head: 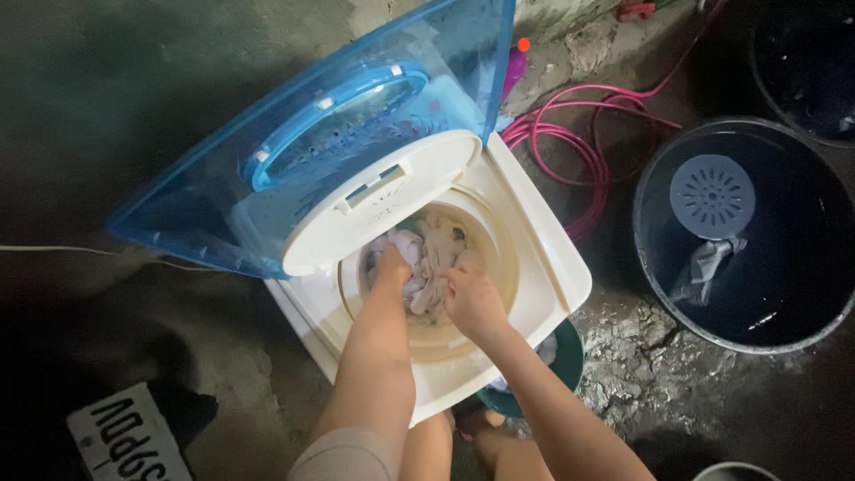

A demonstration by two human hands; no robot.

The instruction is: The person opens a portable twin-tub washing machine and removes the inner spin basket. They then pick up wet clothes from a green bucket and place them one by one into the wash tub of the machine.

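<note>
In round drum of white plastic spin dryer (534, 258), beneath raised translucent blue lid (294, 134): left hand (392, 265) pressed into pale crumpled wet cloths (432, 254), fingers buried, grip unclear; right hand (472, 301) clenched on same cloths. Rightward: coiled pink hose (570, 142), dark round tub (744, 240).
</note>
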